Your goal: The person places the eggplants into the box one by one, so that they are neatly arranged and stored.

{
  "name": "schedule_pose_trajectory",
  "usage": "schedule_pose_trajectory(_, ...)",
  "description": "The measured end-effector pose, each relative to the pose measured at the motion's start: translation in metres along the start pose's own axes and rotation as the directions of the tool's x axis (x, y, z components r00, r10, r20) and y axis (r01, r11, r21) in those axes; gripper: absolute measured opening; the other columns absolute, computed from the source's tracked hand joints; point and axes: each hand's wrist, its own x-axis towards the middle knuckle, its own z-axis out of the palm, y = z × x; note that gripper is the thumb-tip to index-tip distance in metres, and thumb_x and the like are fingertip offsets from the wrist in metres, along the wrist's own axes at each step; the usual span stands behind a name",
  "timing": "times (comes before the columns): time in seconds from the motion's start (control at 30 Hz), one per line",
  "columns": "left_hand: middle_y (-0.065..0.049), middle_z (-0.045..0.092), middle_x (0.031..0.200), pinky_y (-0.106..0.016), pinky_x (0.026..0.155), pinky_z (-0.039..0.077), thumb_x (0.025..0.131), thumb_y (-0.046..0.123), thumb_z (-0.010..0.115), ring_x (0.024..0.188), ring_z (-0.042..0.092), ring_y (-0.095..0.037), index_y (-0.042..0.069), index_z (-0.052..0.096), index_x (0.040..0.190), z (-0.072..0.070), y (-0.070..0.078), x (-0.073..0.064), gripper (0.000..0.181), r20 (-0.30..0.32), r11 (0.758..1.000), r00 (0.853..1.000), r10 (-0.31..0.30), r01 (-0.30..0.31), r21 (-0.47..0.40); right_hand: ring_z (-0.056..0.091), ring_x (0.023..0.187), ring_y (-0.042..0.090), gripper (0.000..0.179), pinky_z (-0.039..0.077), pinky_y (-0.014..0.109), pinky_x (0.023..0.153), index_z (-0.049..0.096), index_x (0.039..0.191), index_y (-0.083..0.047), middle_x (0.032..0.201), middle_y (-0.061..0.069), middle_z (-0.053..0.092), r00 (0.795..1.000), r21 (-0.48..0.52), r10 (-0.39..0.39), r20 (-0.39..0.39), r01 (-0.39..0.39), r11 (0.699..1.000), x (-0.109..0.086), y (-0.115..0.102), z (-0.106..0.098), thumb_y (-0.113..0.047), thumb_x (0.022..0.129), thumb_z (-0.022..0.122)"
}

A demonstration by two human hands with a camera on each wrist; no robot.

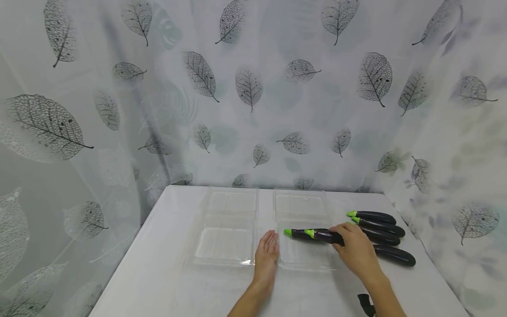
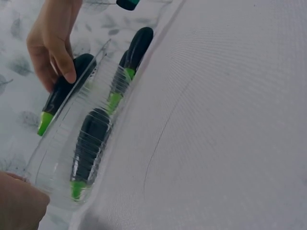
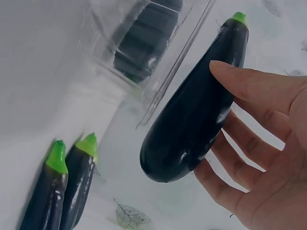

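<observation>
My right hand (image 1: 354, 251) grips a dark eggplant (image 3: 196, 105) with a green stem end, thumb on one side and fingers on the other. This eggplant is over the clear plastic container (image 1: 305, 260) on the right, level with its rim in the left wrist view. Inside that container lies another eggplant (image 2: 90, 143), partly covered in the head view by the held one. My left hand (image 1: 266, 259) rests against the container's left side with its fingers straight. Only part of that hand shows in the left wrist view.
A second clear container (image 1: 225, 243) with a lid section lies open on the left of the white table (image 1: 158, 273). Several eggplants (image 1: 394, 255) lie at the table's right side. A black strap-like piece (image 1: 365, 304) shows beside the right forearm. Leaf-patterned curtains (image 1: 253, 123) surround the table.
</observation>
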Motion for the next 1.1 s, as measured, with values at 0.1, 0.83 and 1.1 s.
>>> schedule_pose_trajectory(0.1,-0.029,0.019,0.168,-0.04,0.128,0.023,0.098,-0.02,0.037,0.157,0.019,-0.039,-0.01,0.021,0.159,0.0,0.0,0.0,0.064,-0.007,1.0,1.0,0.004,-0.004,0.006,0.064,0.11,0.04,0.044,0.057,0.059,0.09,0.077,0.113,-0.006,0.112,0.012,0.071,0.999,0.005,-0.031,-0.021,0.031,0.999,0.001,-0.001,0.003,0.002,0.072,0.091)
schedule_pose_trajectory(0.83,-0.029,0.021,0.168,-0.039,0.127,0.024,0.099,-0.018,0.04,0.157,0.021,-0.039,-0.009,0.022,0.159,0.0,0.003,-0.001,0.063,-0.008,1.0,1.0,0.004,-0.004,0.024,0.066,0.104,0.035,0.045,0.059,0.053,0.086,0.078,0.113,-0.008,0.112,0.01,0.071,0.997,0.039,-0.079,0.006,0.079,0.996,0.01,-0.027,0.022,0.003,0.071,0.091)
schedule_pose_trajectory(1.1,-0.028,0.021,0.168,-0.039,0.127,0.024,0.098,-0.018,0.04,0.157,0.02,-0.038,-0.008,0.022,0.159,0.002,0.003,-0.001,0.064,-0.012,1.0,1.0,-0.007,0.007,0.025,0.066,0.104,0.034,0.046,0.058,0.053,0.087,0.078,0.112,-0.008,0.112,0.01,0.072,0.997,0.052,-0.079,0.014,0.078,0.996,0.012,-0.035,0.03,0.002,0.07,0.092)
